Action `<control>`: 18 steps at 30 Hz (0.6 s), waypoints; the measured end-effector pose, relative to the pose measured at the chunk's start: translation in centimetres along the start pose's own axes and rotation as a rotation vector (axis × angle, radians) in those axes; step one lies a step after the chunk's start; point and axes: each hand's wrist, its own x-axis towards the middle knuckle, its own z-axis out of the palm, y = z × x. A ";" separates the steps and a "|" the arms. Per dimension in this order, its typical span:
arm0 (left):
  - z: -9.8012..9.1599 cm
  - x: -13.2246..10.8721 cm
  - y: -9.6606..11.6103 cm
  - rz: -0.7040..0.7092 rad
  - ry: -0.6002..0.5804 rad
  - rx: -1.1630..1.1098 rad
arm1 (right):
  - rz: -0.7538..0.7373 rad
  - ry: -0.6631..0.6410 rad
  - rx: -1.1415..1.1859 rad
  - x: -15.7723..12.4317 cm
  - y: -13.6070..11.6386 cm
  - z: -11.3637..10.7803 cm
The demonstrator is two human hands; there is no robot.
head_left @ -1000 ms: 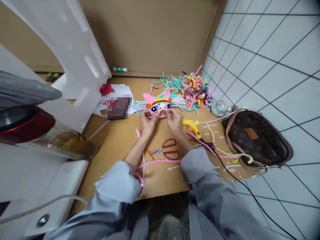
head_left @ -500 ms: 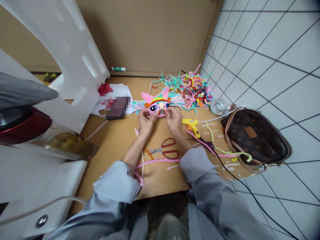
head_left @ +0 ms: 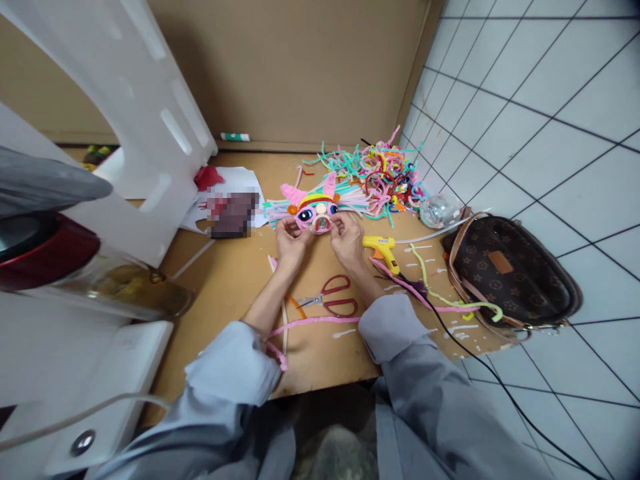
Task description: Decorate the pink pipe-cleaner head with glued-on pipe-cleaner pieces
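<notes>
Nearest the body, both grey sleeves reached forward over the wooden tabletop [head_left: 240, 267]. A long pink pipe cleaner [head_left: 315, 323] lay across the near edge, red-handled scissors [head_left: 333, 303] just beyond it.

Left hand [head_left: 290, 241] and right hand [head_left: 347, 241] were closed by the fingertips on the lower rim of the pink pipe-cleaner face [head_left: 315, 212], one hand on each side, at mid-table. Over the last second little changed: grip and piece stayed put, only the view drifted slightly. Judged to be fine pinching work on the mouth ring, slow going.

Right of the hands lay a yellow glue gun [head_left: 383, 250], then a brown patterned bag [head_left: 515, 280]. Farther back, a tangled heap of coloured pipe cleaners [head_left: 383, 177] against the tiled wall [head_left: 525, 100]; a brown board closed off the rear.
</notes>
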 end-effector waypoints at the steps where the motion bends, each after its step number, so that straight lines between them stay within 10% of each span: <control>1: 0.0 0.0 0.0 -0.003 0.006 0.001 | -0.003 0.001 0.009 0.0 0.0 -0.1; 7: -0.3 -1.0 1.0 -0.008 0.123 0.142 | -0.001 -0.041 0.100 -0.3 -0.1 -1.0; 11: -1.2 -2.7 3.0 0.315 0.184 0.296 | -0.058 -0.139 0.132 -1.2 -1.0 -1.9; 18: -1.6 -4.6 3.9 0.480 -0.170 0.474 | -0.242 -0.274 0.153 -2.7 -3.2 -1.8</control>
